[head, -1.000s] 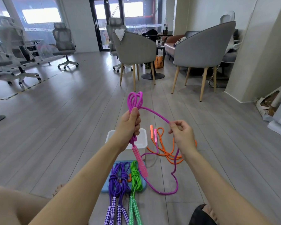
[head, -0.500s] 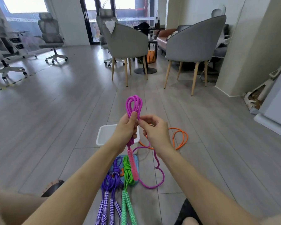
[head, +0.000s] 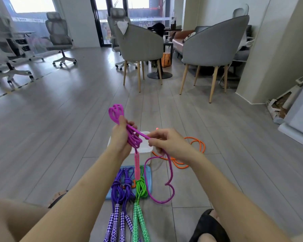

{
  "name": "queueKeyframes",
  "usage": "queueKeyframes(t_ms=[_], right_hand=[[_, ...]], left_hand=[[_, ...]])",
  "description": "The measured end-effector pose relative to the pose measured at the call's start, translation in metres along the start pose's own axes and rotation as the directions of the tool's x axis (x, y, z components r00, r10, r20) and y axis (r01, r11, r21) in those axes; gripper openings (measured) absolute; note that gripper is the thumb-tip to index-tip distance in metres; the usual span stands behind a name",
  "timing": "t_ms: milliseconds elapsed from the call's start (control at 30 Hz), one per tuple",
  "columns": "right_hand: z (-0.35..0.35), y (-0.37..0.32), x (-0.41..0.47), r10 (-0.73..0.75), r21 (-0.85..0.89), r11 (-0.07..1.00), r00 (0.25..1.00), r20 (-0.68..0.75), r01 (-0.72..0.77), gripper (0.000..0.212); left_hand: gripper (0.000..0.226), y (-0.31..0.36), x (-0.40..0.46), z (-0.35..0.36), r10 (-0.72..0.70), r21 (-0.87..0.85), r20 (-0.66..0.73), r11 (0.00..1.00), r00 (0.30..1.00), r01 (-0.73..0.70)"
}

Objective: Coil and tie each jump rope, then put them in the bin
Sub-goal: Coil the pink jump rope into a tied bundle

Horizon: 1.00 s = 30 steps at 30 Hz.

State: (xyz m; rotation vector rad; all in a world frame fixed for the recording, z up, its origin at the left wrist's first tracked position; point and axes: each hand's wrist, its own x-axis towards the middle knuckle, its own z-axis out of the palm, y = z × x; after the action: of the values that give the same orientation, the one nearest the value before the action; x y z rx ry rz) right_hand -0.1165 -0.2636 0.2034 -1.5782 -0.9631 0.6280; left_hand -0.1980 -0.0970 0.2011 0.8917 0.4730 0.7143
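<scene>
My left hand grips a folded bundle of the magenta jump rope, its loops sticking up above the fist and its pink handle hanging below. My right hand pinches the free strand of the same rope just right of the bundle; the rest trails down to the floor in a loop. The white bin stands on the floor behind my hands, mostly hidden by them. Two purple coiled ropes and a green coiled rope lie tied in front of me.
A loose orange rope lies on the floor right of the bin. A light blue lid or mat sits under the tied ropes. Grey chairs and a small table stand farther back. My feet and a black slipper are near the bottom.
My right hand came in from the right to the bundle, then drew the free strand out to the right across it. The slack loop on the floor has shortened.
</scene>
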Motion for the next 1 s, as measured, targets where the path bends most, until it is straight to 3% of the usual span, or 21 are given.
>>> queueKeyframes(t_ms=[100, 200, 333, 467, 667, 767, 900, 1000], right_hand=[[-0.022, -0.004, -0.006, 0.024, -0.118, 0.993, 0.990, 0.138, -0.008, 0.014], [-0.040, -0.004, -0.009, 0.030, -0.180, 0.984, 0.990, 0.135, -0.005, 0.018], [-0.054, 0.003, -0.007, -0.053, -0.212, 0.976, 0.999, -0.004, 0.051, 0.015], [-0.048, 0.006, -0.001, -0.143, -0.250, 0.960, 0.988, -0.055, 0.126, 0.010], [-0.031, 0.000, 0.001, -0.238, -0.340, 0.919, 0.968, -0.072, 0.201, 0.009], [-0.024, -0.001, 0.001, -0.243, -0.353, 0.914, 0.967, -0.080, 0.200, 0.009], [-0.018, 0.008, 0.005, -0.253, -0.452, 0.876, 0.958, -0.134, 0.168, 0.007], [-0.028, 0.012, 0.005, -0.234, -0.545, 0.833, 0.951, -0.200, 0.090, 0.014]], left_hand=[[0.039, 0.026, 0.017, -0.021, -0.101, -0.362, -0.003, 0.927, 0.995, 0.093], [0.044, 0.044, 0.025, -0.040, -0.164, -0.469, 0.127, 0.859, 0.978, 0.205], [0.036, 0.049, 0.013, -0.038, -0.232, -0.137, 0.311, 0.949, 0.922, 0.285], [0.031, 0.035, -0.004, -0.016, -0.274, 0.252, 0.283, 0.946, 0.919, 0.205], [0.030, 0.020, -0.028, -0.002, -0.369, 0.390, 0.384, 0.896, 0.847, 0.214], [0.030, 0.008, -0.035, 0.004, -0.357, 0.435, 0.385, 0.884, 0.851, 0.174], [0.033, -0.003, -0.042, 0.011, -0.312, 0.511, 0.358, 0.854, 0.880, 0.095], [0.025, -0.002, -0.038, 0.011, -0.364, 0.611, 0.397, 0.790, 0.843, 0.053]])
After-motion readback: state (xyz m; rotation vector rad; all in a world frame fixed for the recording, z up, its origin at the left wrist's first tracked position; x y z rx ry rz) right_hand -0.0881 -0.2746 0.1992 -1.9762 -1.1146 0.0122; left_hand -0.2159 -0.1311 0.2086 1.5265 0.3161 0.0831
